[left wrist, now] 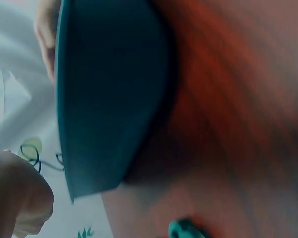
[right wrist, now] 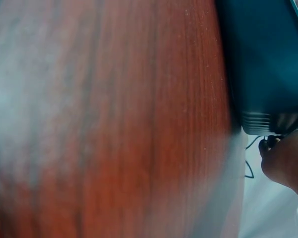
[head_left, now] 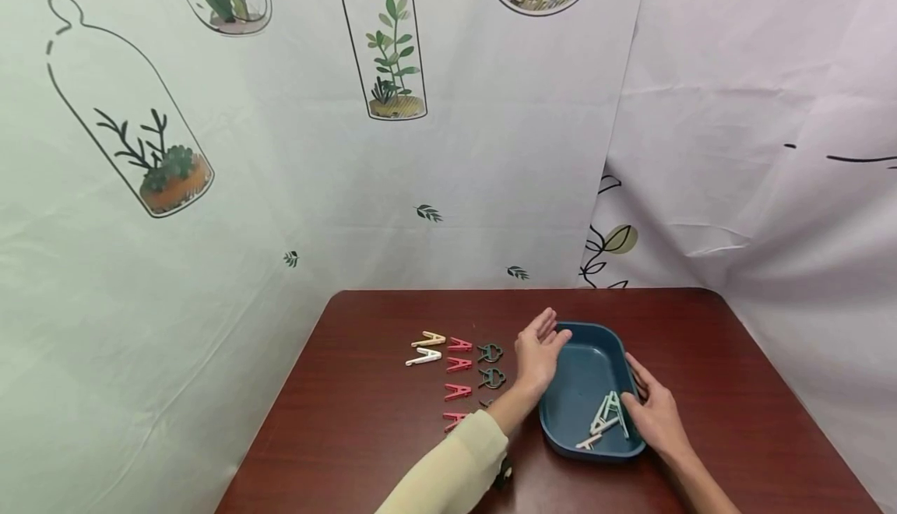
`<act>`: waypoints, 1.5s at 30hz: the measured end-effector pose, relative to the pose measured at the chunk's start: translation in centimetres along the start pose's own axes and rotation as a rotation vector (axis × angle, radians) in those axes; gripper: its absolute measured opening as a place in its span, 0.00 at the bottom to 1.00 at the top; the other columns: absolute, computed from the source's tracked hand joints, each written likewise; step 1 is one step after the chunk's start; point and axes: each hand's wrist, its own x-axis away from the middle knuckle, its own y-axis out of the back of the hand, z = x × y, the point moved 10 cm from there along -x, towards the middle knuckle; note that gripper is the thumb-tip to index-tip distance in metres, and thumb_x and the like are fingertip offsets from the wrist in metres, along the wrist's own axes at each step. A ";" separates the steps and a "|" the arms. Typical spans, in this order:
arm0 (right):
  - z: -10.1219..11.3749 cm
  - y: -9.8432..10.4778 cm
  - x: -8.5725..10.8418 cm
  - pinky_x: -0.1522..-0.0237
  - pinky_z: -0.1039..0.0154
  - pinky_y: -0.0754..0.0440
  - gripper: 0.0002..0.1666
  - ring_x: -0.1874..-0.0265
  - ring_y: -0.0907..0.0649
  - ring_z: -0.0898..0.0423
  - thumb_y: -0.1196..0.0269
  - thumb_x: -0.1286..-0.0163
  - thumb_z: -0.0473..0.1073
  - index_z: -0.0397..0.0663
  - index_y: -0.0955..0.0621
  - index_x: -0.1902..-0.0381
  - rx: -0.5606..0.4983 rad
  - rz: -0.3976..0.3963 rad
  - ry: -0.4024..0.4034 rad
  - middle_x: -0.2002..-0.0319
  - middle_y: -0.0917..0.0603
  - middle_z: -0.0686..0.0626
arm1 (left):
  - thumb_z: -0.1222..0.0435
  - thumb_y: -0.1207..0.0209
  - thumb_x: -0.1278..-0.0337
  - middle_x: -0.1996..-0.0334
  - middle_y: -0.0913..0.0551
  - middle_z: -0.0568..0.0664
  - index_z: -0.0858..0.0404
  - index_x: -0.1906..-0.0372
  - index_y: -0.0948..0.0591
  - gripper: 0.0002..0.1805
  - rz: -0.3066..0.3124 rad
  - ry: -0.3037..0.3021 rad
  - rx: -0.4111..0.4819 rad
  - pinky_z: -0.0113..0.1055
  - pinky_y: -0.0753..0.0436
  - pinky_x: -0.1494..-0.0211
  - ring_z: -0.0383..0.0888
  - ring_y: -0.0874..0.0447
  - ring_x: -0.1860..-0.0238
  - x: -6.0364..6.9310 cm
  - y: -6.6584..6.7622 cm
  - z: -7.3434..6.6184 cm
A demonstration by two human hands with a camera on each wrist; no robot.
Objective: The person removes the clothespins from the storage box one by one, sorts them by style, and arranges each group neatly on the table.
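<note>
A dark blue tray (head_left: 580,370) sits at the right of the table, several pale green and white clothespins (head_left: 610,417) lying near its front end. My left hand (head_left: 537,354) is at the tray's left rim with its fingers straight; whether it touches is unclear. At the right side, my right hand (head_left: 657,413) grips the tray, thumb over the rim and fingers along the outer wall. Left of the tray lie several red clothespins (head_left: 459,364), a yellow clothespin (head_left: 429,339), a white clothespin (head_left: 423,356) and dark green round clips (head_left: 492,378), one partly hidden by my left arm.
The brown wooden table (head_left: 336,413) has rounded back corners. Behind it hangs a pale fabric backdrop (head_left: 476,187) printed with plants in jars. A small dark object (head_left: 503,473) shows beside my left sleeve near the front.
</note>
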 end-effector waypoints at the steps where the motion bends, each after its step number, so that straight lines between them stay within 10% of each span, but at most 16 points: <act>1: 0.0 0.0 0.0 0.50 0.87 0.31 0.42 0.41 0.29 0.79 0.38 0.33 0.23 0.35 0.32 0.21 -0.004 0.001 0.001 0.30 0.25 0.31 | 0.73 0.30 0.34 0.34 0.17 0.57 0.68 0.29 0.22 0.29 -0.002 0.003 0.003 0.41 0.20 0.34 0.55 0.20 0.31 0.3 -0.3 0.1; 18: 0.3 0.1 -0.4 0.51 0.86 0.30 0.41 0.38 0.25 0.67 0.38 0.32 0.24 0.34 0.33 0.21 0.010 0.011 0.001 0.30 0.25 0.29 | 0.73 0.24 0.42 0.41 0.13 0.60 0.73 0.36 0.18 0.29 0.056 0.169 -0.177 0.37 0.15 0.40 0.52 0.13 0.39 4.3 -4.5 3.3; 27: 0.0 -0.2 -0.3 0.51 0.88 0.32 0.41 0.33 0.26 0.39 0.40 0.31 0.24 0.33 0.34 0.20 0.032 0.033 -0.044 0.29 0.27 0.29 | 0.68 0.20 0.47 0.51 0.08 0.48 0.64 0.43 0.11 0.24 0.119 0.208 -0.431 0.32 0.13 0.49 0.42 0.09 0.50 5.7 -5.3 4.3; 45: -0.5 -0.4 -0.1 0.52 0.86 0.29 0.42 0.36 0.27 0.66 0.41 0.30 0.25 0.35 0.36 0.19 0.009 0.056 -0.066 0.27 0.29 0.29 | 0.67 0.16 0.57 0.66 0.08 0.37 0.56 0.56 0.07 0.19 0.226 0.145 -0.683 0.24 0.18 0.58 0.27 0.12 0.64 6.2 -6.3 4.5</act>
